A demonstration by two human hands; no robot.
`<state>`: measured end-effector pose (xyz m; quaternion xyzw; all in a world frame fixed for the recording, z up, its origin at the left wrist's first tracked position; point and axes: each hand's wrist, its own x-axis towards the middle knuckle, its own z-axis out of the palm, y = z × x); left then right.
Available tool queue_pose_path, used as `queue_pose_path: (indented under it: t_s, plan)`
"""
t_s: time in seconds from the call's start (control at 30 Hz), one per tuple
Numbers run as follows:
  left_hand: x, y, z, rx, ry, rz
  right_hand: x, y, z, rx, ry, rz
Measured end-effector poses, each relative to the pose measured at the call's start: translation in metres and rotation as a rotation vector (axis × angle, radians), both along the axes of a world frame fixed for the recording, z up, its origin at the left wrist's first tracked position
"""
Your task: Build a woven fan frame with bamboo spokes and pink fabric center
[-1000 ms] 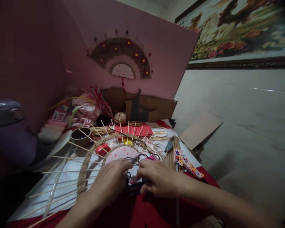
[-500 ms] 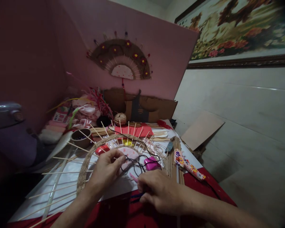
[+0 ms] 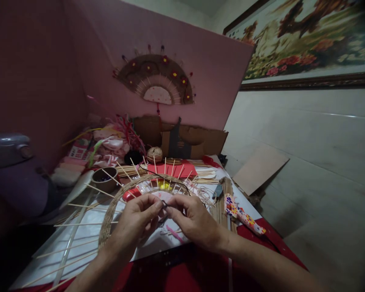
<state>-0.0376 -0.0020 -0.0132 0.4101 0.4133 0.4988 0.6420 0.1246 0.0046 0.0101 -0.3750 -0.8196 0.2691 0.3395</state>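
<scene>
Over the near part of a fan frame of thin sticks and a woven twine band (image 3: 107,217), my two hands meet fingertip to fingertip. My left hand (image 3: 141,215) pinches a dark cord (image 3: 164,204). On its right, my right hand (image 3: 193,221) pinches the same cord, thumb and index finger together. The cord runs back across the band. Behind the fingertips is the frame's pale pink centre piece (image 3: 160,195), partly covered by my hands. A pink fuzzy strip (image 3: 174,234) lies just below my hands on white paper.
A brown bowl (image 3: 105,180) and a red object (image 3: 131,194) sit at left. Red paper (image 3: 173,170), a twine ball (image 3: 155,154) and a black yarn ball (image 3: 133,157) lie behind. A floral-patterned glue gun (image 3: 243,215) rests at right. A finished fan (image 3: 157,77) hangs behind.
My right hand has moved up and left to meet my left hand at the cord. The loose cord loops and the magenta object are now hidden behind my right hand.
</scene>
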Motion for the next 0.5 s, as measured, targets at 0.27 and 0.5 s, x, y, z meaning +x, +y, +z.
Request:
queue_pose_path:
  t_s: [0.27, 0.5]
  plan:
    - [0.0006, 0.0009, 0.0006, 0.012, -0.003, 0.044, 0.0034, 0.0004, -0.0073, -0.247, 0.131, 0.039]
    - [0.0060, -0.0018, 0.0079, 0.031, 0.044, 0.047, 0.0061, 0.0076, -0.0105, -0.422, 0.221, 0.073]
